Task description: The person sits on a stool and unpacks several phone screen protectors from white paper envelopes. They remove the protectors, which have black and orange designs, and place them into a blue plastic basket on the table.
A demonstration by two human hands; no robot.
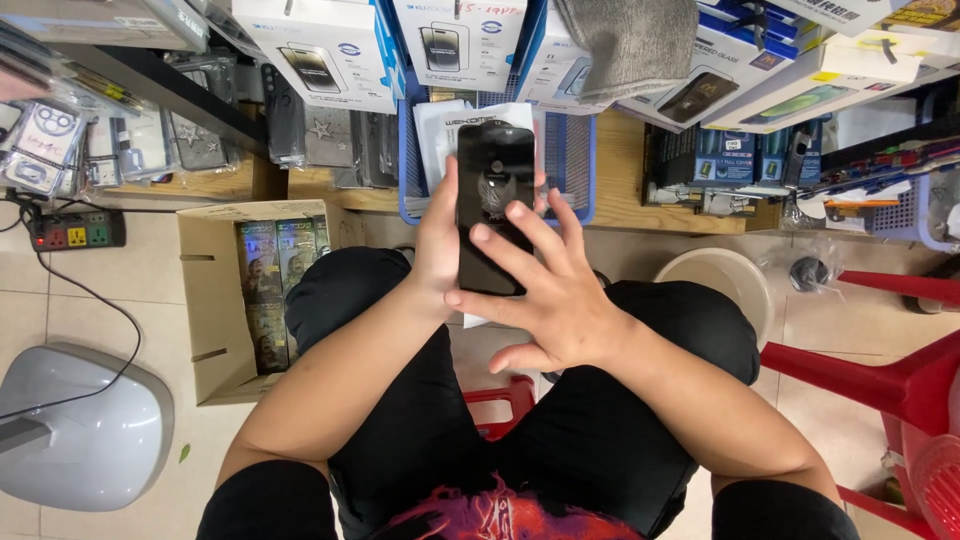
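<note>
Centre of frame, above the lap: a flat black glossy rectangular panel with a faint grey emblem, held upright, long edge vertical.

Left hand closed on the panel's left edge; thumb at the edge, fingers hidden behind it. A white packaging sleeve sits behind the panel in the same grasp, showing above and at the left (a white corner also peeks out below).

Right hand spread open over the panel's lower right; fingertips lie flat on the glossy face, nothing clasped. So the panel lies between the two hands, gripped only from the left.

Behind, upper centre: blue plastic mesh basket on a wooden shelf. Left of centre: open brown cardboard box with green-printed packs standing inside. Lower left: grey rounded plastic casing on the tiled floor. Right edge: red plastic stool. Upper centre: grey folded cloth over white boxes.
</note>
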